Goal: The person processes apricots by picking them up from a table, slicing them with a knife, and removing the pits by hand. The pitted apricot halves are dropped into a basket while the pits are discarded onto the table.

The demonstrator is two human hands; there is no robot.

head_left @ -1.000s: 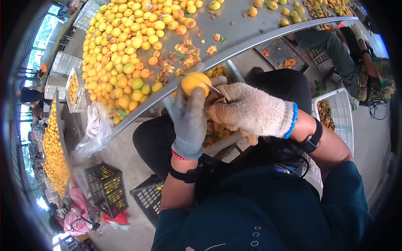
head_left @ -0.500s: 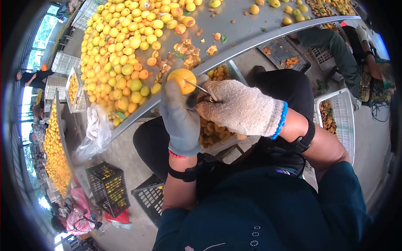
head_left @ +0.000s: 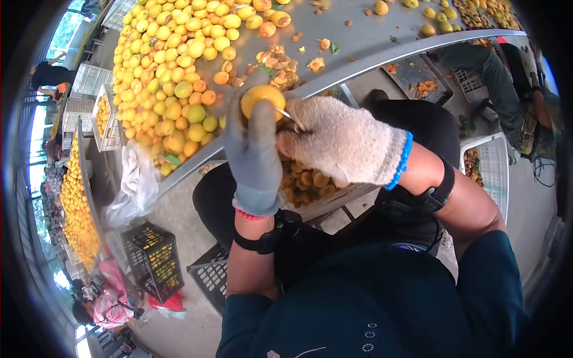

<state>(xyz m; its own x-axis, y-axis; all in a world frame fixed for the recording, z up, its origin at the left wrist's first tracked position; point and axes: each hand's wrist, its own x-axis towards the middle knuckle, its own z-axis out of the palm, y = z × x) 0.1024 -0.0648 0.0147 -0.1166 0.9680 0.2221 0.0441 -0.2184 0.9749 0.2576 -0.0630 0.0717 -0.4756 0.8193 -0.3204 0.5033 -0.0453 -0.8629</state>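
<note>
My left hand, in a grey glove, is closed around a yellow-orange apricot, with its thumb lying across the fruit. My right hand, in a beige knitted glove with a blue cuff, grips a small knife. The thin blade meets the apricot's right side; the handle is mostly hidden in the glove. Both hands are just off the near edge of a metal table. Below them, partly covered, is a container of apricot pieces.
A large heap of apricots covers the table's left part. Pits and scraps lie beside it. A plastic bag hangs at the edge. Black crates stand at lower left, a white crate at right. Other people sit nearby.
The apricot has turned in my left hand, and the thumb now crosses its front. My right hand has moved slightly up, with the blade still at the fruit. The view has shifted a little.
</note>
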